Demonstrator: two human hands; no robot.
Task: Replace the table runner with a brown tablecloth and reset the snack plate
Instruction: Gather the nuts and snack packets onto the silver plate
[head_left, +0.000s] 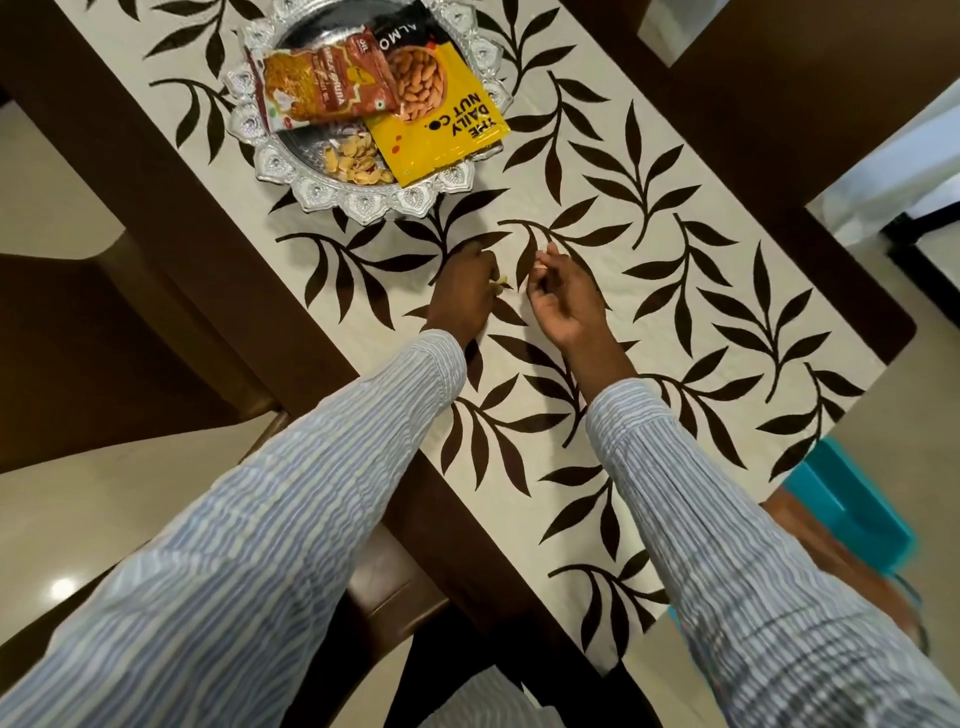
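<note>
While the runner lies flat along the dark wooden table, both hands are held just above its middle, close together. A small pale shell is pinched in the curled fingers of the left hand. Another pale bit is held at the fingertips of the right hand, palm turned up, fingers curled. Neither hand grips the cloth itself.

Farther along the runner, well apart from the hands, the plate is seen: round, silvery, with an embossed scalloped rim. On it are laid a yellow almond packet, a red-brown snack packet partly over it, and a loose heap of pale shells.

Cream fabric printed with dark brown leafy sprigs makes up the runner. Striped blue-and-white sleeves cover both forearms.
</note>
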